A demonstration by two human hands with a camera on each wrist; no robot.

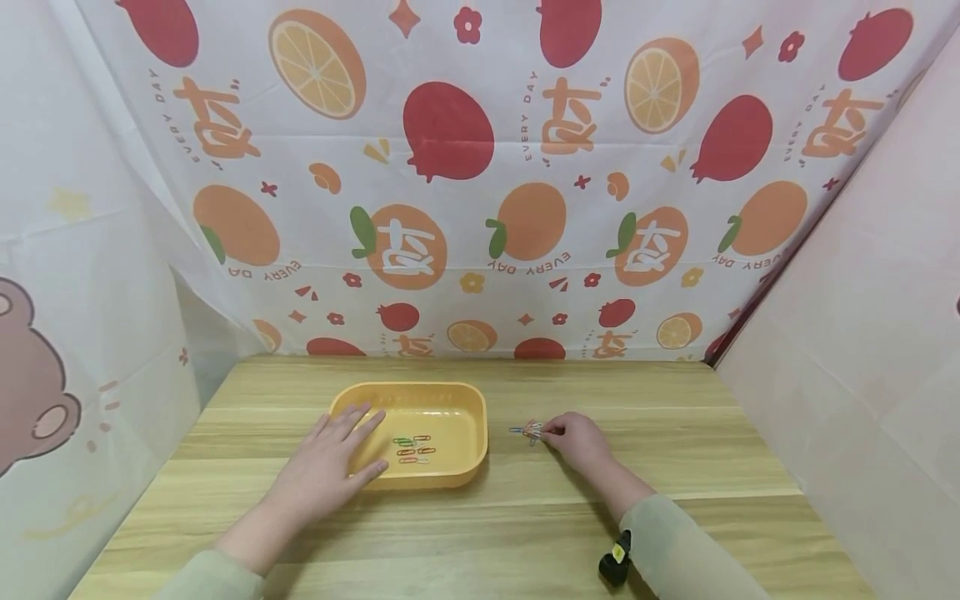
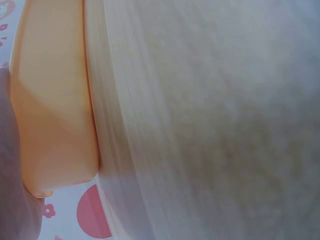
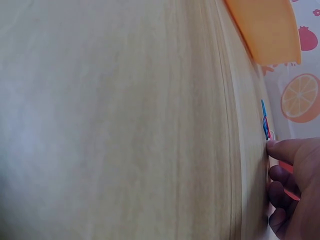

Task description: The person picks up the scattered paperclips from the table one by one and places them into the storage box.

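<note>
An orange-yellow tray sits mid-table with several coloured paper clips inside. My left hand lies flat on the tray's left rim, fingers straight and spread. The tray's outer wall fills the left of the left wrist view. To the right of the tray a small heap of paper clips lies on the wood. My right hand has its fingertips at that heap, fingers curled. In the right wrist view a fingertip touches a blue clip; whether a clip is pinched I cannot tell.
The wooden table is boxed in by a fruit-print cloth behind and plain panels at both sides. A small black device sits at my right wrist.
</note>
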